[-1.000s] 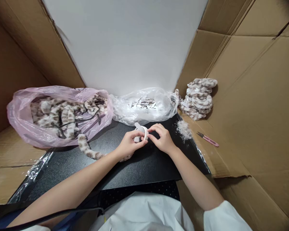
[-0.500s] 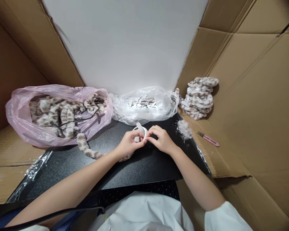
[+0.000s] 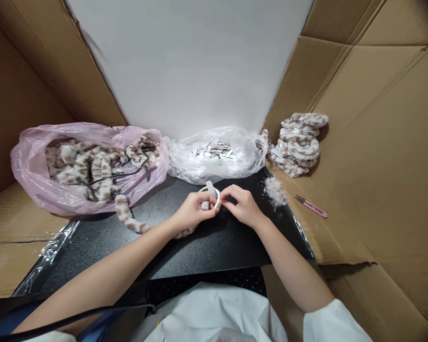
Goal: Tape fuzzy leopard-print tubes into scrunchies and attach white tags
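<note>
My left hand (image 3: 196, 209) is closed around a white tape roll (image 3: 218, 199), a pale tag (image 3: 210, 188) and the end of a spotted fur strip (image 3: 129, 220). The tag stands up out of the ring of the roll. From under my left forearm the strip runs left across the black table towards the pink bag. My right hand (image 3: 239, 204) is closed in a pinch at the right edge of the roll; anything between its fingertips is too small to make out.
Behind my hands lie a pink bag (image 3: 32, 190) of fur strips and a clear bag (image 3: 185, 168) of tags. On the right are stacked fur strips (image 3: 297, 145), loose fluff (image 3: 275, 192) and pink snips (image 3: 316, 208). Cardboard walls (image 3: 378, 142) stand at both sides.
The whole view has shifted slightly. My hands keep nearly the same pose, and the right fingertips sit slightly farther from the roll.
</note>
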Tool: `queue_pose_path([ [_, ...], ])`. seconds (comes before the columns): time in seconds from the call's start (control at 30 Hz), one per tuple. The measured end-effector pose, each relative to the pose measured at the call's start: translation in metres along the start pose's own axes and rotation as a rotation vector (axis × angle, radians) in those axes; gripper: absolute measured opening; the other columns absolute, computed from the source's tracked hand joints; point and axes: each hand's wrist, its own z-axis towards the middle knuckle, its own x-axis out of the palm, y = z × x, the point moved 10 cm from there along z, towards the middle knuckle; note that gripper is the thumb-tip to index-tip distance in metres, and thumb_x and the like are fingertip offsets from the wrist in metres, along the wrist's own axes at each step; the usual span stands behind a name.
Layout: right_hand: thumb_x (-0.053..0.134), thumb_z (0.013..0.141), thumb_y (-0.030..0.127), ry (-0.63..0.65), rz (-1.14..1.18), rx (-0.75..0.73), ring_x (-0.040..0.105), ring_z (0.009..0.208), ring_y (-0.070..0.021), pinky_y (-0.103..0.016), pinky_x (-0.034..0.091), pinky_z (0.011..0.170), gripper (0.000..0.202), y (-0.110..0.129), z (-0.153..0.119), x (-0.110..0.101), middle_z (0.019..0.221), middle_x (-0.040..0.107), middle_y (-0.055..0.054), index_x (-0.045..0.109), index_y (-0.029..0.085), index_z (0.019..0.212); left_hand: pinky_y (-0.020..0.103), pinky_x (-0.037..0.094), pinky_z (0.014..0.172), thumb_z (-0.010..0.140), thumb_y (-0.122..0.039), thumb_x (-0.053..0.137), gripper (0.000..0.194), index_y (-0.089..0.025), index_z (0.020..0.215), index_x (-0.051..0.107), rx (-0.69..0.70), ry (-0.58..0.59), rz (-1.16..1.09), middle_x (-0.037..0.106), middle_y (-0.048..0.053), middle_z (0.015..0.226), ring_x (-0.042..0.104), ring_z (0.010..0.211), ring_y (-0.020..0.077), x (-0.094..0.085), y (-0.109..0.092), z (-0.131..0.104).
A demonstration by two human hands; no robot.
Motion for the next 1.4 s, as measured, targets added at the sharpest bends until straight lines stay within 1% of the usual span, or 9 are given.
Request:
queue_pose_path([
  [0.2, 0.051, 0.085, 0.013, 0.1, 0.044, 0.206, 0.052, 0.076, -0.0157, -0.029, 0.042, 0.071, 0.012, -0.021, -0.002, 0.006, 0.084, 0.055, -0.001, 0.045, 0.022, 0.089, 0.023, 0.04, 0.063, 0.077, -0.034, 0.068, 0.021, -0.014, 0.083, 0.069, 0.092, 0.092, 0.157, 0.064, 0.001, 0.071, 0.055, 0.065, 0.0134, 0.004, -0.003, 0.0],
  [0.37, 0.05, 0.084, 0.018, 0.039, 0.144, 0.345, 0.05, 0.072, -0.014, -0.028, 0.04, 0.07, 0.015, -0.045, -0.002, -0.011, 0.081, 0.053, 0.002, 0.037, 0.023, 0.089, 0.03, 0.039, 0.077, 0.086, -0.035, 0.059, 0.021, -0.016, 0.09, 0.067, 0.298, 0.202, 0.502, 0.065, 0.005, 0.083, 0.057, 0.08, 0.0181, 0.011, -0.013, -0.003],
  [0.5, 0.052, 0.084, 0.023, 0.043, 0.192, 0.426, 0.048, 0.07, -0.0131, -0.028, 0.039, 0.068, 0.016, -0.056, -0.007, -0.017, 0.08, 0.053, 0.002, 0.037, 0.023, 0.087, 0.033, 0.033, 0.081, 0.089, -0.035, 0.056, 0.021, -0.018, 0.083, 0.066, 0.356, 0.211, 0.703, 0.065, 0.004, 0.08, 0.056, 0.081, 0.0184, 0.01, -0.012, -0.002],
  [0.6, 0.055, 0.084, 0.025, 0.096, 0.323, 0.441, 0.045, 0.069, -0.0114, -0.026, 0.038, 0.067, 0.016, -0.042, -0.013, -0.013, 0.081, 0.051, 0.002, 0.039, 0.022, 0.087, 0.031, 0.031, 0.076, 0.09, -0.038, 0.054, 0.026, -0.017, 0.079, 0.064, 0.368, 0.188, 0.724, 0.063, 0.002, 0.074, 0.055, 0.073, 0.0163, 0.009, -0.013, -0.001],
  [0.73, 0.061, 0.086, 0.032, 0.277, 0.614, 0.497, 0.045, 0.07, -0.0102, -0.025, 0.039, 0.068, 0.022, -0.007, -0.033, 0.004, 0.082, 0.049, 0.002, 0.042, 0.021, 0.087, 0.03, 0.03, 0.071, 0.09, -0.044, 0.052, 0.034, -0.016, 0.073, 0.063, 0.375, 0.137, 0.722, 0.06, 0.001, 0.065, 0.053, 0.065, 0.0147, 0.007, -0.015, 0.0],
  [0.83, 0.065, 0.084, 0.038, 0.343, 0.722, 0.573, 0.047, 0.074, -0.011, -0.026, 0.041, 0.071, 0.028, 0.001, -0.048, 0.006, 0.084, 0.052, 0.0, 0.043, 0.021, 0.088, 0.03, 0.03, 0.07, 0.088, -0.048, 0.054, 0.04, -0.016, 0.066, 0.062, 0.36, 0.145, 0.706, 0.06, 0.001, 0.062, 0.053, 0.063, 0.0141, 0.006, -0.014, 0.001],
  [1.03, 0.072, 0.078, 0.042, 0.099, 0.673, 0.678, 0.047, 0.071, -0.0109, -0.024, 0.039, 0.067, 0.037, -0.043, -0.061, -0.026, 0.083, 0.053, 0.001, 0.042, 0.022, 0.085, 0.028, 0.033, 0.07, 0.088, -0.034, 0.053, 0.026, -0.017, 0.073, 0.065, 0.388, 0.237, 0.574, 0.062, 0.002, 0.067, 0.056, 0.065, 0.0139, 0.003, -0.019, -0.003],
  [1.27, 0.068, 0.082, 0.039, 0.208, 0.819, 0.639, 0.044, 0.07, -0.0108, -0.024, 0.037, 0.066, 0.032, 0.005, -0.071, -0.009, 0.082, 0.051, 0.001, 0.041, 0.022, 0.084, 0.028, 0.031, 0.065, 0.088, -0.039, 0.054, 0.035, -0.016, 0.063, 0.062, 0.367, 0.146, 0.596, 0.057, 0.0, 0.054, 0.052, 0.056, 0.0121, -0.004, -0.024, 0.0],
  [1.4, 0.067, 0.08, 0.043, 0.125, 0.629, 0.698, 0.047, 0.072, -0.0129, -0.027, 0.04, 0.068, 0.031, -0.025, -0.081, -0.028, 0.083, 0.051, 0.001, 0.043, 0.023, 0.087, 0.028, 0.033, 0.068, 0.084, -0.029, 0.053, 0.026, -0.017, 0.063, 0.062, 0.385, 0.196, 0.527, 0.058, -0.001, 0.056, 0.051, 0.056, 0.0115, -0.002, -0.026, -0.003],
])
